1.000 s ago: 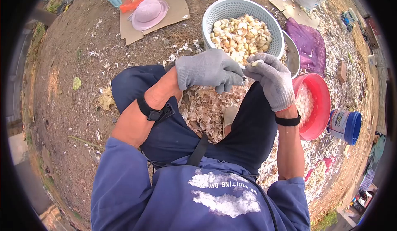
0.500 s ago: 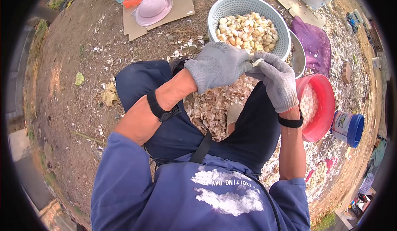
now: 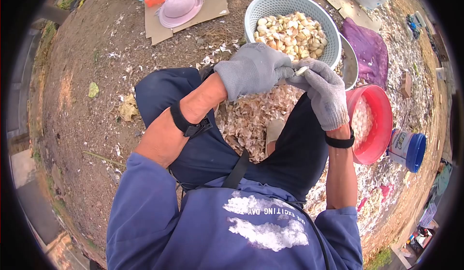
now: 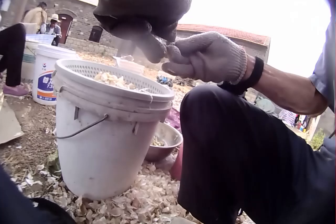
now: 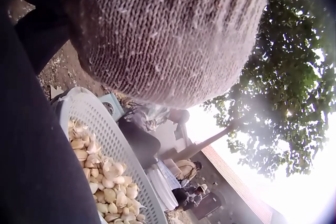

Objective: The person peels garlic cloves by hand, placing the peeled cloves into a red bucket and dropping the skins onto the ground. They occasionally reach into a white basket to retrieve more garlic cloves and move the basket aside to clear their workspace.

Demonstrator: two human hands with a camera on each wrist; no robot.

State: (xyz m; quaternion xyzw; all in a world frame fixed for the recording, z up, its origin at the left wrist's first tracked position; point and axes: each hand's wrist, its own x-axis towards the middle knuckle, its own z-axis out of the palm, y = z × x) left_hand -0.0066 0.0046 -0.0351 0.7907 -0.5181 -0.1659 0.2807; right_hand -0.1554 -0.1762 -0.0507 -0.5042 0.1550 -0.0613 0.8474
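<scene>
In the head view my gloved left hand (image 3: 253,70) reaches across to my gloved right hand (image 3: 323,93), fingertips meeting in front of the basket. The right hand pinches a pale garlic clove (image 3: 301,70) between thumb and fingers. My left fingers curl around a small thin dark piece, mostly hidden, right at the clove's end. Just beyond both hands a grey perforated basket (image 3: 333,38) holds many garlic cloves (image 3: 292,33). The left wrist view shows this basket set in the top of a white bucket (image 4: 100,145). Only the knit glove (image 5: 168,40) fills the right wrist view.
A red basin (image 3: 384,139) of peeled cloves and a blue-rimmed bucket (image 3: 414,151) stand at right. A metal bowl (image 3: 354,72) and purple sack (image 3: 365,52) lie beside the basket. Garlic skins (image 3: 251,120) cover the ground between my legs. A pink hat (image 3: 181,9) rests on cardboard (image 3: 212,4).
My left hand has come in toward the right, its fingertips meeting the clove. The right hand keeps its pinch on the clove. The head view has shifted slightly.
</scene>
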